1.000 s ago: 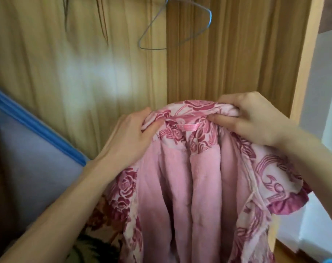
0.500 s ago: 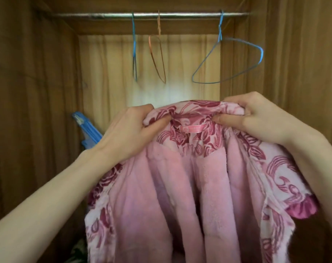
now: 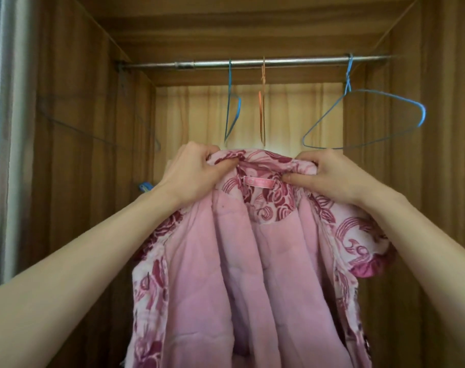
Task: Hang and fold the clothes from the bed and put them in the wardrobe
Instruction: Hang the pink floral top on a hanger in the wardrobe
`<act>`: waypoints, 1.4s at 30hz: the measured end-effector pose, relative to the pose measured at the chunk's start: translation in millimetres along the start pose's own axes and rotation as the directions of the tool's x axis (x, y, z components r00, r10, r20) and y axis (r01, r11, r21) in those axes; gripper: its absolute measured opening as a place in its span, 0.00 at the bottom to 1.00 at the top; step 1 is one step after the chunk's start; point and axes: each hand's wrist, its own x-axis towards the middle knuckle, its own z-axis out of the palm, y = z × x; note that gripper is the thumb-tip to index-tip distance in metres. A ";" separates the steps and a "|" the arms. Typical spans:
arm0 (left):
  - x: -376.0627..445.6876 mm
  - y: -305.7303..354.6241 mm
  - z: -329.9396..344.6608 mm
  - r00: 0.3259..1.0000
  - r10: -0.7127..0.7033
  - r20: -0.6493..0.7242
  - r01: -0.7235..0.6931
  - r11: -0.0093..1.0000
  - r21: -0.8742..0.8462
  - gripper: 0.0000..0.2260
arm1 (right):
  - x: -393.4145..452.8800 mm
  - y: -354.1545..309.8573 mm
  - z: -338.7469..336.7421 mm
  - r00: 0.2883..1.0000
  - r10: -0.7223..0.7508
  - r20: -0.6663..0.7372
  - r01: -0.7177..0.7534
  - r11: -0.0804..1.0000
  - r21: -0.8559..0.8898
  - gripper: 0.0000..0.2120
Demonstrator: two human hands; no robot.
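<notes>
Both hands, left hand (image 3: 192, 172) and right hand (image 3: 332, 179), pinch the collar of the pink floral garment (image 3: 252, 261), holding it open just under the wardrobe rail (image 3: 252, 62), probably so a blue wire hanger (image 3: 364, 120) can slip in.

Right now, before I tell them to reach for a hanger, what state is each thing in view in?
Pink floral garment: held up by the collar, front open, lining showing, not on a hanger.
Left hand: grips the collar's left side.
Right hand: pinches the collar's right side.
Rail: mounted across the wardrobe.
Right blue hanger: on the rail, empty.
Middle blue hanger: on the rail, empty, edge-on.
Orange hanger: on the rail, empty, edge-on.
</notes>
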 end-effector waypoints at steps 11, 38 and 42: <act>5.8 10.6 24.7 0.998 -0.036 -0.041 0.036 0.999 0.000 0.20 | 70.3 -40.7 -11.8 0.904 0.424 0.048 -0.372 0.726 0.578 0.20; 2.5 17.9 43.2 0.990 -0.084 0.118 0.085 0.996 -0.005 0.25 | 102.1 -13.2 5.4 0.808 0.452 -0.378 -0.201 0.815 0.544 0.15; -5.0 11.5 45.3 0.992 -0.073 0.101 0.066 0.995 0.068 0.24 | 49.4 -7.7 31.0 0.884 0.452 -0.114 -0.241 0.652 0.719 0.11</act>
